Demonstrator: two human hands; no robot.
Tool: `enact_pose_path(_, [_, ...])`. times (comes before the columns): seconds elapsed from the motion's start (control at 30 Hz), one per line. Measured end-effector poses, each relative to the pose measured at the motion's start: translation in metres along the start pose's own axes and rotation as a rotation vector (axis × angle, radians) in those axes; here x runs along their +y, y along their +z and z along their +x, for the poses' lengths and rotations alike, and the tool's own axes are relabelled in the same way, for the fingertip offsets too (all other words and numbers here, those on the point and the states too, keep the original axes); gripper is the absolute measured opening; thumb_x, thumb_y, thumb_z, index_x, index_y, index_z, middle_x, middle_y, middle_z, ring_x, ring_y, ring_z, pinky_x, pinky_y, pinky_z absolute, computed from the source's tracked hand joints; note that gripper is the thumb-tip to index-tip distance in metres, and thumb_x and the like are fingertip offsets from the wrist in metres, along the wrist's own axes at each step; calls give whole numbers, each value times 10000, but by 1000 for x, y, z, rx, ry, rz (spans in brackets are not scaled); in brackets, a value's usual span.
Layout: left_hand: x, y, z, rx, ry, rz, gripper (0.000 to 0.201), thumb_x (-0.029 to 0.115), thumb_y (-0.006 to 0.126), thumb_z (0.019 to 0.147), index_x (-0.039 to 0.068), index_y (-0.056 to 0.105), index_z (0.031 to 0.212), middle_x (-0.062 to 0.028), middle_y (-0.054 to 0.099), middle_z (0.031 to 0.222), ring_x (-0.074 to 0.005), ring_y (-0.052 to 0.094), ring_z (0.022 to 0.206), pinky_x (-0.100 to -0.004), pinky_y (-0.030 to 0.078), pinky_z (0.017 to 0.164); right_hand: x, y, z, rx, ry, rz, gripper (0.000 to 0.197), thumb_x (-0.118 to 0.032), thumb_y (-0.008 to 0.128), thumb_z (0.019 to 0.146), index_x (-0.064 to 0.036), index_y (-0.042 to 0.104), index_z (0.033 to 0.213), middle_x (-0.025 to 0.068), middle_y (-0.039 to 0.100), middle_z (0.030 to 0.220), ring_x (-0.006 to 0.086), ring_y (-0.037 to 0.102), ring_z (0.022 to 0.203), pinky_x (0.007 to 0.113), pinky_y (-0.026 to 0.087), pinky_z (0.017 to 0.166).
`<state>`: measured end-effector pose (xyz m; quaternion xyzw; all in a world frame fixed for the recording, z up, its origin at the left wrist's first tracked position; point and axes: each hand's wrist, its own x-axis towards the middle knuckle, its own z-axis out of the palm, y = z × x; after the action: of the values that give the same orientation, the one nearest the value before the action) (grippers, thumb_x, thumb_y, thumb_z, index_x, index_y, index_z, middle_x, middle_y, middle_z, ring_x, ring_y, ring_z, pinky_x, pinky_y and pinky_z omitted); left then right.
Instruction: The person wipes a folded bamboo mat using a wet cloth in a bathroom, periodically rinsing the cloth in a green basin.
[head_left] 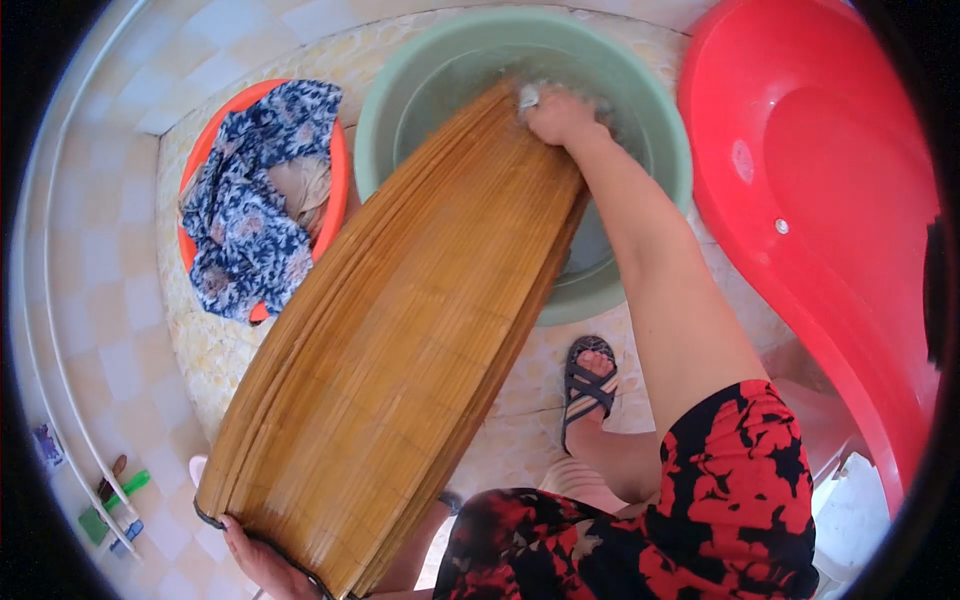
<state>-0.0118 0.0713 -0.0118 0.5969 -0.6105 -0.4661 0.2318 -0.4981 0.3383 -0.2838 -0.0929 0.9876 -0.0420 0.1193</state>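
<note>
A long folded bamboo mat (380, 340) with dark edging slants from my lower left up into a green basin (672, 190) of water. My left hand (262, 562) is closed on its near end, by the dark edge. At the far end, my right hand (562, 118) is closed and pressed against the mat over the water. Something small and whitish (528, 97) shows at its fingers, too blurred to name. The mat's far tip dips into the basin, where the water looks stirred.
Left of the basin stands an orange tub (340, 185) holding a blue floral cloth (250, 190). A large red plastic bathtub (800, 170) fills the right side. White pipes (52, 330) run along the tiled wall at left. My sandalled foot (590, 385) rests on the floor before the basin.
</note>
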Motion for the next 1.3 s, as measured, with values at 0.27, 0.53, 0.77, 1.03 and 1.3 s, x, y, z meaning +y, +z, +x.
enact_pose_path(0.27, [-32,-16,22,-75,-11,-153,431,335,522,915,9,496,1197,-79,557,1149,-173,497,1029,-297,363,918,7,-13,-1,41,76,141,455,-382,517,793,-87,548,1138,172,539,1202,343,529,1082,432,427,889])
enact_pose_path(0.53, [-26,-6,11,-70,44,-252,426,318,502,928,7,493,1218,-81,545,1181,-178,492,1055,-300,351,944,-62,-2,-35,122,287,1449,293,-95,539,788,4,584,1061,146,618,975,214,598,833,340,494,707])
enact_pose_path(0.77, [-29,-12,15,-136,16,-271,440,322,495,929,-22,499,1203,-101,544,1183,-183,487,1076,-299,344,953,-158,-45,-185,132,-613,786,349,-132,621,777,-84,566,1118,155,497,1041,320,486,1001,399,405,885])
enact_pose_path(1.03, [-35,-22,16,-122,34,-226,388,278,528,907,-24,529,1152,-94,580,1104,-170,507,1033,-293,361,919,-170,-56,-235,48,-1203,480,450,-233,540,845,-137,421,1268,163,376,1281,300,307,1284,531,192,1048])
enact_pose_path(1.3, [-39,-25,21,-100,-32,-256,447,315,513,910,-25,495,1200,-101,564,1142,-193,516,1044,-310,382,912,-71,-13,-106,9,-570,202,556,-384,417,883,-86,344,1347,145,347,1370,299,305,1295,491,252,1033])
